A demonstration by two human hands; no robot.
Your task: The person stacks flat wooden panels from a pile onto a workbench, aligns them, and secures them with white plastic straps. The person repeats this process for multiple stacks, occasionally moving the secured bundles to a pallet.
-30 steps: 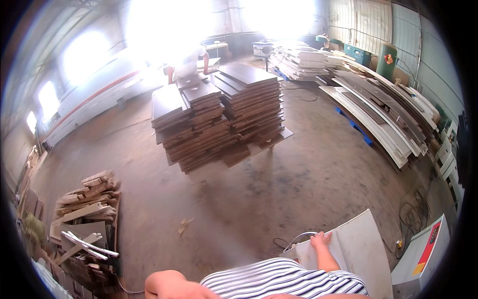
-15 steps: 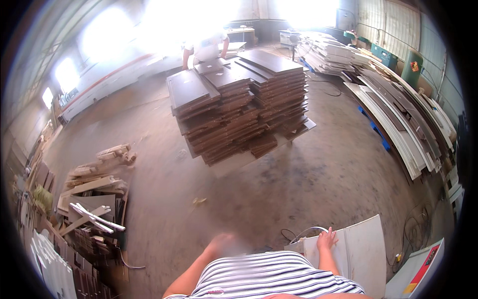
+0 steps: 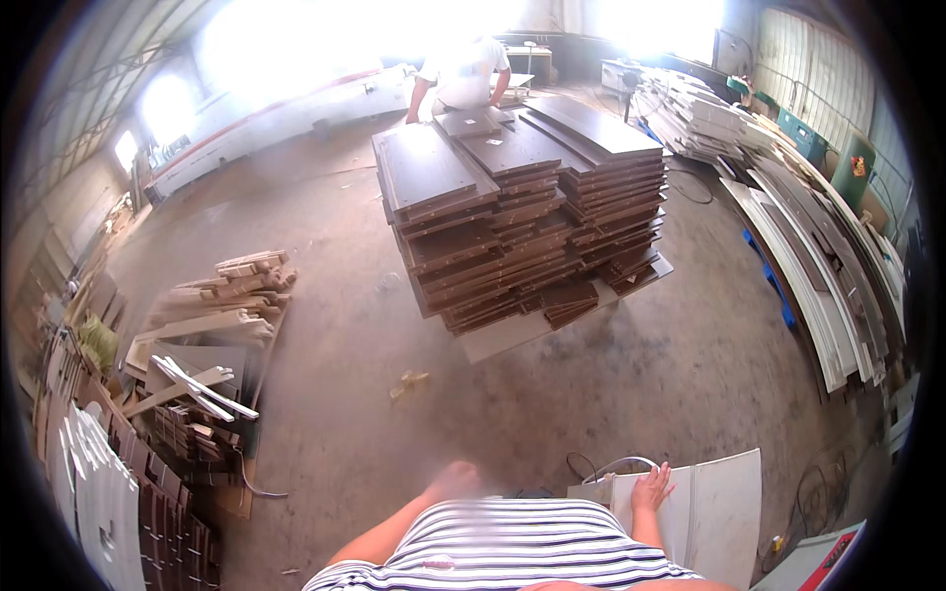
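My right hand (image 3: 651,488) is at the lower right, fingers apart, over the upper part of a pale flat panel (image 3: 724,507). Whether it touches the panel I cannot tell. A thin light curved strip or hose (image 3: 619,462) ends close to its fingertips. My left hand (image 3: 453,481) is out in front of my striped shirt at the lower middle. It looks hazy, its fingers hard to make out, and nothing held shows there. Ahead stands a large stack of dark brown boards (image 3: 527,227) in several uneven columns.
Another person (image 3: 461,74) bends behind the stack, arms lowered. Scrap wood strips (image 3: 212,325) and white slats (image 3: 202,386) lie in piles to the left. Long panels (image 3: 808,266) rest along the right on blue supports. Dark cables (image 3: 820,492) coil on the floor at the lower right.
The whole view has swung, so the stack and side piles appear farther right. My right hand's fingers look more raised and spread. The left hand stays in front of me.
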